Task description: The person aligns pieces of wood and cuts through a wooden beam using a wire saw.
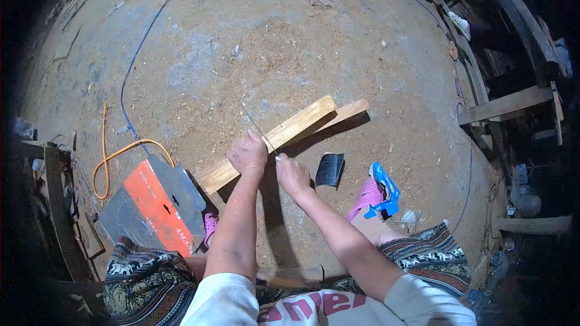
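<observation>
In the head view, near the middle of the frame, 2 wooden boards [284, 133] lie stacked on the sawdust-strewn dirt floor [254, 42], running from lower left up toward the upper right. The left hand [248, 154] rests knuckles-up on the top board, fingers curled down over its edge and pressing it in place. The right hand [292, 175], just to the right, is closed in a pinch on the lower end of a thin straight blade or wire [261, 130] that slants up and left across the wood; what exactly it is stays too fine to tell. The boards look stiff, dry and fairly light, rough enough not to slip, best held flat from above near the middle. A dark scrap [330, 169] lies just right of the hands, a pink and blue sandal [377, 192] farther right, and an orange-red saw table [158, 202] with an orange cord [112, 157] at lower left.
</observation>
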Available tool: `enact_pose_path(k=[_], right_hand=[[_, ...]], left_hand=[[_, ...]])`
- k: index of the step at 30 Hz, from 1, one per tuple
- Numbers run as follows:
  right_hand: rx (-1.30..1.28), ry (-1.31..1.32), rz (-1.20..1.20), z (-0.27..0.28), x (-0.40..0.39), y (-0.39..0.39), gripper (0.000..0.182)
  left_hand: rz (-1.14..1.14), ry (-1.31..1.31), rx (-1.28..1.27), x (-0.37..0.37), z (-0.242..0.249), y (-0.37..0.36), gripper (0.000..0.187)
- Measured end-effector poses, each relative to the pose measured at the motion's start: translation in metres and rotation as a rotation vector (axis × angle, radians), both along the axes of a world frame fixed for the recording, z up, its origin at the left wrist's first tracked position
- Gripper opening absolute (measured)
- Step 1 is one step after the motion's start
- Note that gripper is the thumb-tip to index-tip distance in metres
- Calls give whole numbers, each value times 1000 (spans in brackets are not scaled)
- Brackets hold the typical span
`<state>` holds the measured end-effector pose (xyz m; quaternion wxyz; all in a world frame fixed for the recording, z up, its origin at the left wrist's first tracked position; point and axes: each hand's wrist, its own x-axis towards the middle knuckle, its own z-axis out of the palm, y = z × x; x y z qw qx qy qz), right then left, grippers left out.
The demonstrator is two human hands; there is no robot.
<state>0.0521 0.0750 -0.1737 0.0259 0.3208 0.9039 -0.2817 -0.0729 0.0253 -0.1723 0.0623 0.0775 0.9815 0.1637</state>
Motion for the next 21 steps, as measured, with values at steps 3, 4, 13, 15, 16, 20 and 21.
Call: enact_pose_path(k=[3, 4, 13, 15, 16, 20, 21], right_hand=[[13, 9, 2, -4, 20, 2, 22], [-6, 31, 7, -6, 39, 1, 24], [-16, 59, -23, -6, -12, 4, 23], [-44, 29, -11, 12, 16, 3, 24], [-76, -10, 1, 17, 35, 2, 24], [-14, 14, -1, -12, 67, -10, 23], [-37, 0, -5, -11, 36, -4, 23]], left_hand=[[26, -8, 26, -4, 0, 0, 42], [47, -8, 41, -3, -2, 0, 42], [18, 0, 6, -3, -6, 1, 41], [29, -35, -4, -7, -5, 2, 42], [41, -79, -17, -6, -5, 2, 42], [26, -106, -72, 4, 3, 0, 42], [11, -91, -52, 3, 1, 1, 42]])
